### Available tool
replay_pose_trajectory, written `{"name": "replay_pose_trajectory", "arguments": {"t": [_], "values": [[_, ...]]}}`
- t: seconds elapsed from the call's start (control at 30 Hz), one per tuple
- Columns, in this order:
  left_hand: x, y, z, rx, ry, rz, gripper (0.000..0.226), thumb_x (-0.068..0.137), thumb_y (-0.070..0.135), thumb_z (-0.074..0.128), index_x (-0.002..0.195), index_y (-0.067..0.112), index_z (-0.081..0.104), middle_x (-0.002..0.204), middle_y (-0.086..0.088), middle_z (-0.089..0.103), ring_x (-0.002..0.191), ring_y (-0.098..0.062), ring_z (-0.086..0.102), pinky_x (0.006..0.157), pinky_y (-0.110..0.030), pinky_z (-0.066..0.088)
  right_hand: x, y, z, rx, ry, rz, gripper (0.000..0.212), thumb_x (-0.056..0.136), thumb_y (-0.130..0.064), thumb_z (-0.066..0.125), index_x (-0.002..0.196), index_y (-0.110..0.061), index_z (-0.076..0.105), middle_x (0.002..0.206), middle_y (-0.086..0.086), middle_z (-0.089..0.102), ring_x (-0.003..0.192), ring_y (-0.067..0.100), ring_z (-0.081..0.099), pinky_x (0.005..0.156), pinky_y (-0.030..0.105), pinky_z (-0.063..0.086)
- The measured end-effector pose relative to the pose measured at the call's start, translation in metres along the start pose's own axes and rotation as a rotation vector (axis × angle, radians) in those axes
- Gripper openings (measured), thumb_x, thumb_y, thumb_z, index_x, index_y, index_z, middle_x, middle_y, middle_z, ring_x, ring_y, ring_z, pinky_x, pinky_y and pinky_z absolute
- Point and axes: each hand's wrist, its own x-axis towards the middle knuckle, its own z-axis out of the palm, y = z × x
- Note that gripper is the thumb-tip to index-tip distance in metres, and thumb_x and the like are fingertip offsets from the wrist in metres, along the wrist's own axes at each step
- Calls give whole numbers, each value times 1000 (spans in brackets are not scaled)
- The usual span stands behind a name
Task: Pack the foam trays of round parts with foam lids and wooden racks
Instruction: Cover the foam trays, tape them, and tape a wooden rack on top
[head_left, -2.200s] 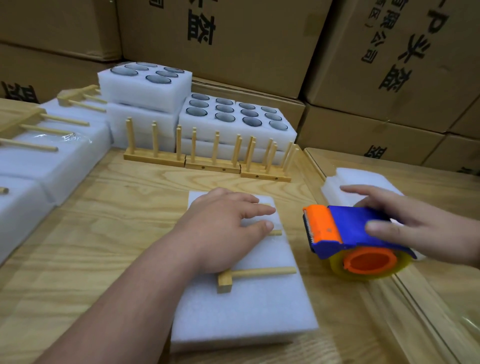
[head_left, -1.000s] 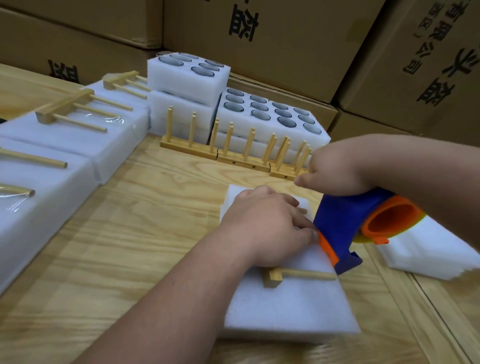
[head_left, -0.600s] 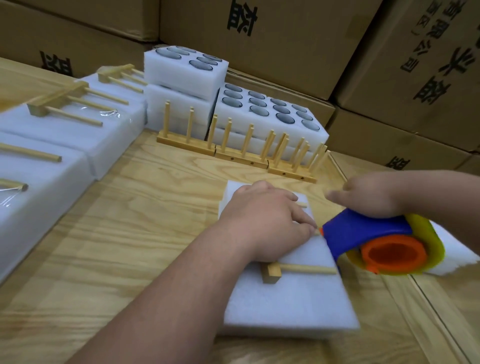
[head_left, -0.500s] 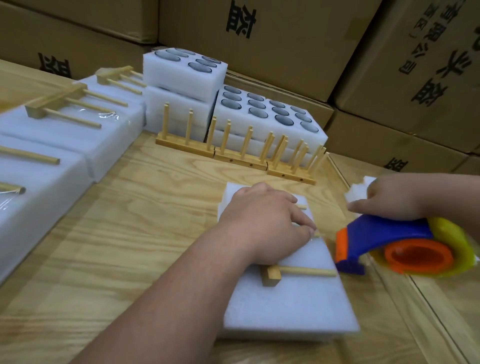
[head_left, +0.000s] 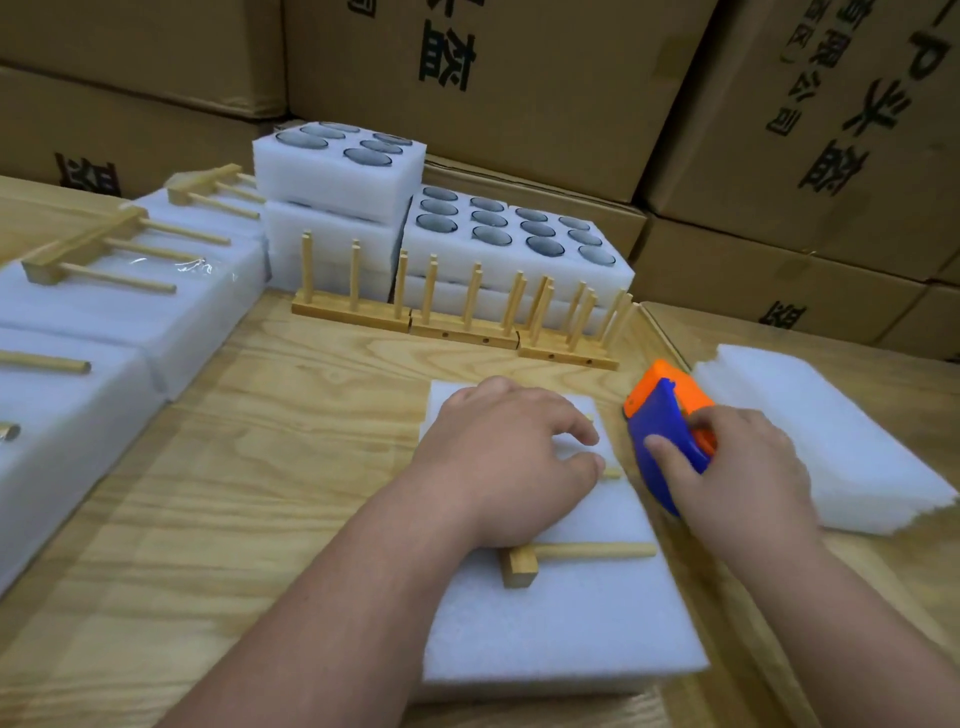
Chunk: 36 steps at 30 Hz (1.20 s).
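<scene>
My left hand presses flat on the wooden rack atop the foam lid near the worktop's front edge, while my right hand grips the tape dispenser beside it; the tape, which I can't see clearly, might pull the rack askew if my pressure eases.

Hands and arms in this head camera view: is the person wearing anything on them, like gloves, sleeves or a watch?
Nothing shows on them. The left hand and right hand are bare, with no gloves or rings visible. Both forearms are bare down to the bottom edge of the picture: no sleeve, watch or wristband shows. Whatever is worn higher up lies out of view.
</scene>
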Motion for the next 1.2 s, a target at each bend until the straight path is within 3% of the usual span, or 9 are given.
{"name": "replay_pose_trajectory", "arguments": {"t": [0.13, 0.33, 0.4, 0.53, 0.67, 0.8, 0.93, 1.03, 1.2], "values": [[2, -1, 1, 6, 10, -6, 32, 94, 58, 51, 122, 48, 63, 145, 28, 49, 136, -2, 30, 117, -33, 20, -18, -27, -11, 749, 363, 63, 13, 88, -42, 55, 93, -31, 62, 92, -13, 63, 90, 11, 58, 79, 30, 45], [1, 0, 1, 4, 12, -8, 29, 94, 56, 52, 120, 49, 64, 143, 31, 49, 135, 1, 29, 118, -32, 21, -31, -61, 3, 1795, -218, 431, 27, 108, -20, 39, 115, -13, 64, 119, 5, 73, 111, 15, 70, 86, 26, 56], [1, 1, 0, 15, 10, -9, 29, 95, 56, 52, 120, 50, 63, 144, 31, 48, 135, 1, 29, 119, -33, 21, -33, -64, 8, 1793, -364, 470, 31, 109, -24, 36, 119, -17, 64, 114, -5, 76, 103, 2, 71, 76, 16, 57], [1, 3, 0, 26, 10, -19, 30, 94, 56, 53, 121, 49, 64, 143, 32, 48, 135, 2, 28, 119, -32, 20, -21, -61, 16, 1365, -484, 346, 20, 107, -40, 44, 115, -34, 60, 117, -20, 66, 109, -5, 61, 100, 21, 45], [0, 4, -2, 19, 0, -17, 30, 93, 58, 52, 119, 50, 64, 143, 32, 48, 133, 4, 29, 118, -31, 21, -17, -57, 23, 1214, -450, 325, 18, 107, -38, 46, 120, -39, 59, 122, -21, 62, 109, -10, 57, 101, 16, 41], [1, 6, -2, 22, -13, -22, 44, 82, 65, 41, 117, 52, 64, 142, 34, 48, 133, 5, 28, 119, -30, 21, -18, -57, 25, 1348, -449, 469, 32, 104, -16, 53, 129, -35, 62, 85, -37, 71, 72, -22, 63, 53, 2, 44], [2, 6, -3, -2, -28, -24, 17, 92, 59, 58, 107, 61, 66, 142, 35, 47, 132, 6, 27, 118, -27, 18, -17, -53, 31, 1380, -451, 489, 35, 97, -11, 65, 126, -31, 66, 112, -15, 75, 89, 0, 74, 57, 14, 53], [1, 6, -5, -7, -74, -29, 18, 92, 58, 60, 107, 68, 65, 146, 35, 43, 134, 6, 24, 117, -24, 15, -16, -53, 33, 1373, -409, 511, 34, 98, -9, 64, 129, -23, 65, 124, -6, 71, 95, 7, 74, 58, 16, 54], [2, 7, -9, 92, -197, -20, 25, 96, 62, 48, 117, 76, 53, 157, 36, 27, 138, 4, 16, 122, -30, 12, -13, -54, 33, 1600, -386, 627, 27, 106, -16, 47, 127, -13, 64, 119, 5, 71, 101, 10, 73, 68, 24, 59]]}}
